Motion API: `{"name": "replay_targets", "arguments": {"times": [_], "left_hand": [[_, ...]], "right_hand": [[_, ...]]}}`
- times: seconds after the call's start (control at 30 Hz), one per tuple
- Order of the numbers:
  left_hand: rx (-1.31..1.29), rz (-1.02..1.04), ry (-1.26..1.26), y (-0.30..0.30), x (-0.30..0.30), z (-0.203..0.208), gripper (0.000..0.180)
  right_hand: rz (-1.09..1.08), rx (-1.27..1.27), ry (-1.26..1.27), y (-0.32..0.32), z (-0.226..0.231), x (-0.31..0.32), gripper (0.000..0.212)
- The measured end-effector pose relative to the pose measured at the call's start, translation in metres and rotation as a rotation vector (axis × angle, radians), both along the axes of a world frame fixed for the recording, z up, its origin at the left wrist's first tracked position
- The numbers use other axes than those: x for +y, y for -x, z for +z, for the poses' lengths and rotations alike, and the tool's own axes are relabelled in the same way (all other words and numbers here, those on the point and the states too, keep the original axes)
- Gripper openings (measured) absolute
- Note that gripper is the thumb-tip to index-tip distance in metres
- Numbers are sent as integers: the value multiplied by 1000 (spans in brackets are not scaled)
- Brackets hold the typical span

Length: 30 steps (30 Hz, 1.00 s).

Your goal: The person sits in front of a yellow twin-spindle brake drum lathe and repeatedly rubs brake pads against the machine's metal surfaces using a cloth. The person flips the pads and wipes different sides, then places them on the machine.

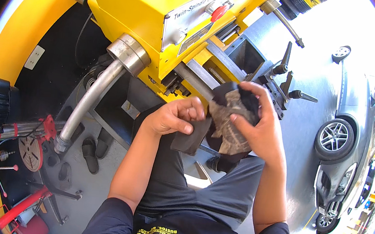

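Observation:
My left hand (176, 117) is closed, thumb and fingers pinching the upper edge of a dark grey flat sheet (192, 138). The sheet looks like sandpaper, though its kind is not certain. Close beside it, my right hand (261, 131) grips a crumpled, stained grey rag (230, 119). Dark material shows above and behind the rag; I cannot make out whether it belongs to it or is a separate part. Both hands are held above my lap, just in front of a yellow machine (130, 8).
A metal handle (90, 102) juts from the machine toward the lower left. Black clamp levers (285, 79) stand out on its right. A red drill press (0, 134) is at far left, with black sandals (90, 154) on the floor nearby. A grey car (346, 147) stands at right.

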<state>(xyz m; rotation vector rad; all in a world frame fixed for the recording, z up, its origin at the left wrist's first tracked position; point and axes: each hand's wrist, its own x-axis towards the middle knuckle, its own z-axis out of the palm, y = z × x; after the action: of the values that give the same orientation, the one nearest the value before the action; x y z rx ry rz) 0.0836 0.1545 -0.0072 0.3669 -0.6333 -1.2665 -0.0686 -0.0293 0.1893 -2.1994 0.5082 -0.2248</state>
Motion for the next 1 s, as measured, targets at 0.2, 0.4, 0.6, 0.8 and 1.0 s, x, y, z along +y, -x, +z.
{"name": "replay_targets", "arguments": {"times": [0.2,0.4,0.6,0.8,1.0], "left_hand": [[202,479,-409,39,31,55,53],[-498,1053,-670,43,57,79,31],[-541,988,-711,34,57,97,30],[-183,815,-608,37,62,101,37],[6,541,-589,42,65,102,49]], "right_hand": [[173,16,-53,10,-24,27,44],[172,77,-104,22,-49,46,38],[131,-104,-177,24,-56,47,35],[130,-170,-194,27,-14,10,29],[-105,-129,-272,46,22,-16,27]]}}
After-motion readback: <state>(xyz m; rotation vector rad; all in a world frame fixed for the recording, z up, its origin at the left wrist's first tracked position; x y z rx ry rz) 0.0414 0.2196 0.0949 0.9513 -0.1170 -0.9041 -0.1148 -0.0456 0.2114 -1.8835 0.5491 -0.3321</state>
